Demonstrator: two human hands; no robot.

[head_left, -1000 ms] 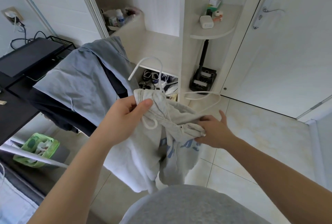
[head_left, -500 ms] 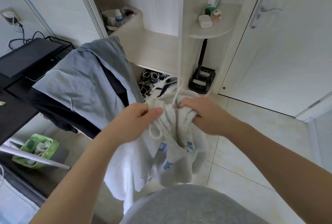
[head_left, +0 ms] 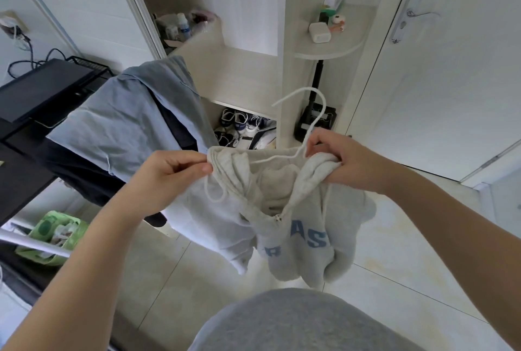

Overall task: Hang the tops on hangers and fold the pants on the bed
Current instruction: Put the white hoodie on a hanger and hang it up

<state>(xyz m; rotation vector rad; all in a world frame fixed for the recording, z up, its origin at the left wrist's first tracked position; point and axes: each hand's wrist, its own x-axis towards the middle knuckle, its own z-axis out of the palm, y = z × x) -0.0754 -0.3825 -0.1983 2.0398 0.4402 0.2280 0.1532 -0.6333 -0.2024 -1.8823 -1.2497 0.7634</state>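
Observation:
A light grey hooded top (head_left: pixel 293 226) with blue letters hangs in front of me, its neck opening spread wide. My left hand (head_left: pixel 169 178) pinches the left edge of the hood, where a drawstring dangles. My right hand (head_left: pixel 346 161) grips the right edge of the hood together with a thin white hanger (head_left: pixel 307 122). The hanger's hook sticks up above the top, and its shoulder wire runs into the neck opening. A blue-grey garment (head_left: pixel 124 122) lies draped over dark clothes at the left.
An open white wardrobe (head_left: pixel 242 74) stands straight ahead with shoes (head_left: pixel 239 125) on its floor. A rounded shelf (head_left: pixel 332 46) holds small items. A white door (head_left: pixel 439 68) is at the right, a black desk (head_left: pixel 36 97) and a green bin (head_left: pixel 53 235) at the left. Pale floor tiles lie below.
My hands have drawn apart and spread the hood open. The hanger's hook, hidden half a second ago, now stands up above the top in my right hand.

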